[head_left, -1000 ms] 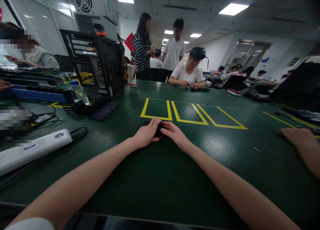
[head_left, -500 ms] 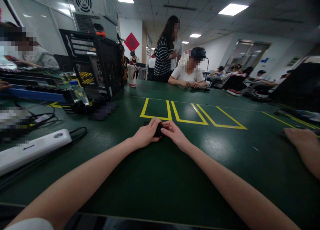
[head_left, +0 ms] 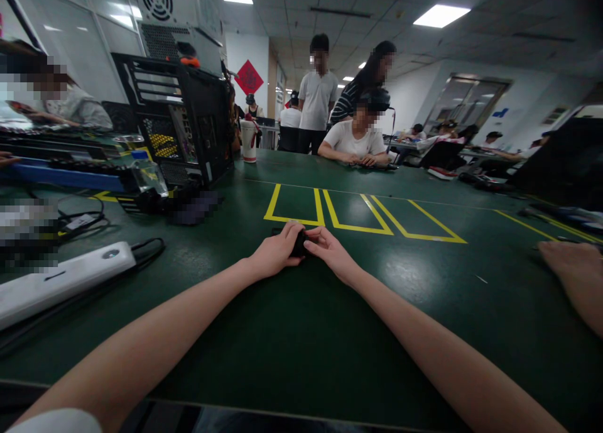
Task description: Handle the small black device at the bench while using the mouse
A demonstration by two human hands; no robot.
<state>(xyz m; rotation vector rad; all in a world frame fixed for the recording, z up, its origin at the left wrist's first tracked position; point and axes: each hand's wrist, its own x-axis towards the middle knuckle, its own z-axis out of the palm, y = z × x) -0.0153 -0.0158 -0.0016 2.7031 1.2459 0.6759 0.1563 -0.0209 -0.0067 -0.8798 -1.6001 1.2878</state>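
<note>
Both my hands meet at a small black object (head_left: pixel 298 247) on the green table (head_left: pixel 292 345), just below the yellow tape outlines. My left hand (head_left: pixel 279 249) curls over its left and top, fingers bent round it. From the other side, my right hand (head_left: pixel 330 251) grips its right edge between thumb and fingers. Most of the object is covered by my fingers, so its exact kind cannot be made out. A dark bit of it (head_left: pixel 276 231) shows beyond my left fingers.
A white power strip (head_left: pixel 70 282) with black cable lies to the left. Behind it stand a black computer case (head_left: pixel 188 125), a clear bottle (head_left: pixel 148 172) and a paper cup (head_left: pixel 249 141). Yellow tape (head_left: pixel 358 230) marks the table. Another person's hand (head_left: pixel 572 276) rests at far right.
My hands and the black object hold nearly the same place. In the background, the person in stripes has moved right and leans behind the seated person, uncovering a standing person in white.
</note>
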